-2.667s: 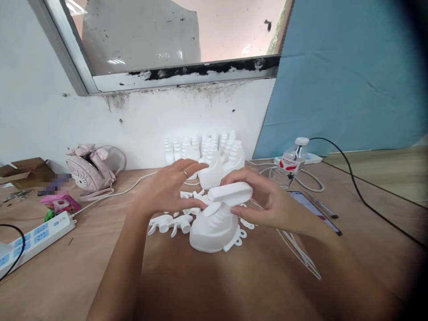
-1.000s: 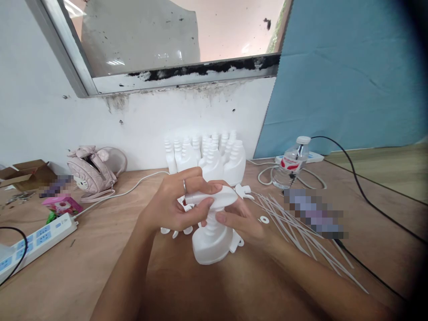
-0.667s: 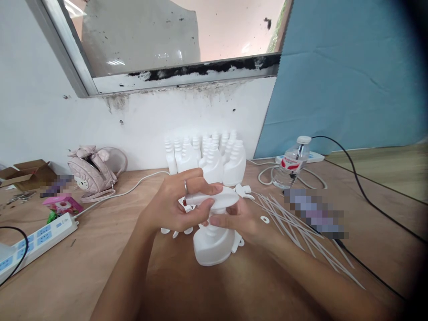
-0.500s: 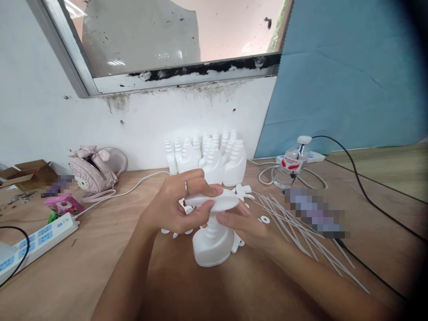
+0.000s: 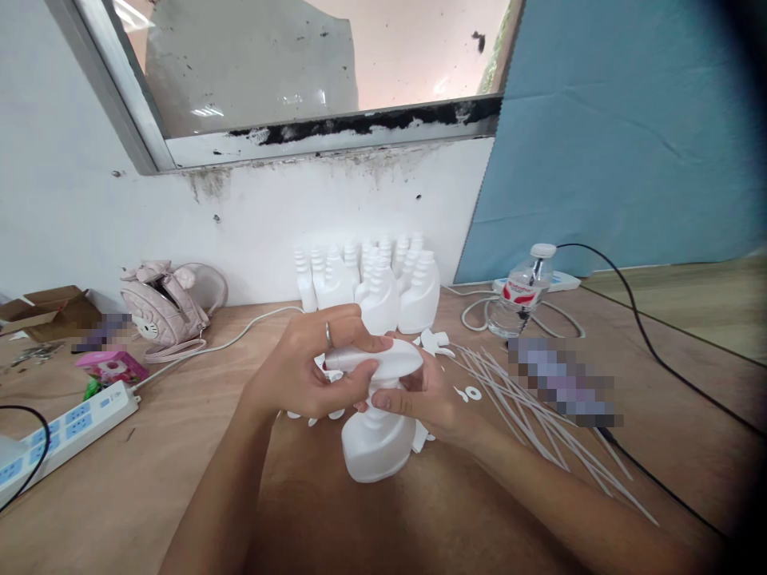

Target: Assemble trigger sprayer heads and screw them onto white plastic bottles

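A white trigger spray head [image 5: 396, 358] sits over the neck of a white plastic bottle [image 5: 377, 457], which stands upright in front of me. My left hand [image 5: 315, 363], a ring on one finger, pinches the head between thumb and fingers from the left. From the right, my right hand [image 5: 432, 403] closes around the collar just under the head, its thumb across the front. The fingers behind the neck are hidden, and so is most of the collar. Loose white plastic parts [image 5: 423, 436] show partly behind the bottle.
Several white bottles without heads [image 5: 379, 287] stand against the wall. Thin white tubes [image 5: 539, 415] and a white washer [image 5: 473, 394] lie to the right, near a water bottle [image 5: 522, 291]. On the left are a power strip [image 5: 65, 435], a pink bag [image 5: 164, 307] and a cardboard box [image 5: 51, 311].
My right hand's fingers have shifted around the collar, the thumb moving left across it. The spray head is turned slightly and its near end tilts less. The bottle stays almost in place.
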Motion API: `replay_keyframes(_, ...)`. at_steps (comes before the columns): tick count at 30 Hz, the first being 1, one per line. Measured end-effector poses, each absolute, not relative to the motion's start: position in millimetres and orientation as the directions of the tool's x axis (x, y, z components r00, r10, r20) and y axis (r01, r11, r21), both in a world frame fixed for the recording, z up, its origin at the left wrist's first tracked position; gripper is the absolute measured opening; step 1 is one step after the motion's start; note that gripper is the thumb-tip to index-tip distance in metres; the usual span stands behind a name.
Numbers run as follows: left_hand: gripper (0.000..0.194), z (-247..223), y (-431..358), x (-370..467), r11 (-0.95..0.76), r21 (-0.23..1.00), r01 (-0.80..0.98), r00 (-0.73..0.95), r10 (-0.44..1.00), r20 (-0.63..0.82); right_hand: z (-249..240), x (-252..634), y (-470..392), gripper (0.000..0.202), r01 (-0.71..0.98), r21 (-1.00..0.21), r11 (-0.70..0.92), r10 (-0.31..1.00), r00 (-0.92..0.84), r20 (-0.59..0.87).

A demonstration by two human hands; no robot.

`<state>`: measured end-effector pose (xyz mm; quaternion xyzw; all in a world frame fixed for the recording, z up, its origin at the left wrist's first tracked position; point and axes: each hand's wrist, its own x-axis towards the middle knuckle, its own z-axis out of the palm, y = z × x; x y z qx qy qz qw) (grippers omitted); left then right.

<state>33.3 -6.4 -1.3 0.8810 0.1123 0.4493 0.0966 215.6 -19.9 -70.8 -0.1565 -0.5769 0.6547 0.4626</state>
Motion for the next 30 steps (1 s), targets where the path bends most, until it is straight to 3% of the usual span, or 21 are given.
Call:
replay_keyframes(7, 0.011, -2.3, -8.6, 31.8, -0.951, 0.299, 0.082, 0.595, 0.288, 0.751, -74.7, 221.3, -19.2, 0.039, -0.418, -0.906, 0.063, 0.708, -0.621, 0.336)
replay_keyframes(17, 0.011, -2.0, -11.3, 33.9, -0.964, 0.257, 0.068, 0.591, 0.246, 0.768, -73.9, 202.6, -38.6, 0.034, -0.408, -0.887, 0.216, 0.836, -0.393, 0.383)
replay_keyframes(21, 0.015, 1.0, -10.8, 30.6, -0.953, 0.298, 0.047, 0.611, 0.264, 0.747, -65.6, 204.8, -36.6, 0.034, -0.377, -0.905, 0.198, 0.802, -0.468, 0.371)
replay_keyframes(24, 0.019, 0.2, -3.4, 26.9, -0.897, 0.44, -0.05, 0.647, 0.307, 0.698, -58.6, 207.9, -34.5, 0.034, -0.295, -0.928, 0.228, 0.739, -0.567, 0.363)
replay_keyframes(27, 0.025, -4.9, 9.9, 25.2, -0.802, 0.552, -0.226, 0.579, 0.345, 0.739, -55.4, 211.2, -33.7, 0.027, -0.196, -0.949, 0.246, 0.723, -0.615, 0.314)
replay_keyframes(29, 0.024, -8.8, 18.1, 24.0, -0.815, 0.522, -0.25, 0.479, 0.365, 0.798, -54.9, 213.9, -32.1, 0.023, -0.148, -0.961, 0.232, 0.71, -0.65, 0.271)
replay_keyframes(30, 0.022, -10.2, 21.1, 22.9, -0.861, 0.477, -0.178, 0.448, 0.361, 0.818, -54.4, 215.3, -30.8, 0.023, -0.122, -0.969, 0.214, 0.692, -0.681, 0.239)
